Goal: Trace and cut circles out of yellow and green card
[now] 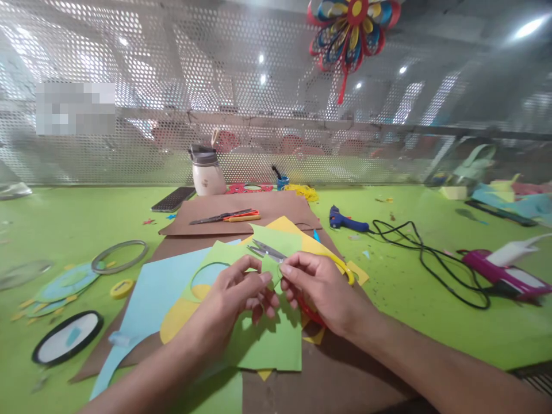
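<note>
My left hand point(244, 287) pinches a small piece of light green paper point(271, 266) between thumb and fingers, in the middle of the view. Close beside it, my right hand point(323, 290) is closed around scissors point(272, 252) with yellow and red handles; their blades point left, slightly apart, above the paper. Its thumb and forefinger also touch the edge of the small green piece. Beneath both hands lie green sheets point(276, 345), one with a round cut-out, over a yellow sheet point(284, 226) and a light blue sheet point(150, 287).
Brown cardboard point(345, 374) covers the green table, with orange-handled scissors point(244, 216) on it. Behind stand a white jar point(208, 175) and a phone point(173, 199). A blue glue gun point(347, 222) and black cord lie right, near a magenta tool point(500, 270). Rings and paper discs point(69, 282) lie left.
</note>
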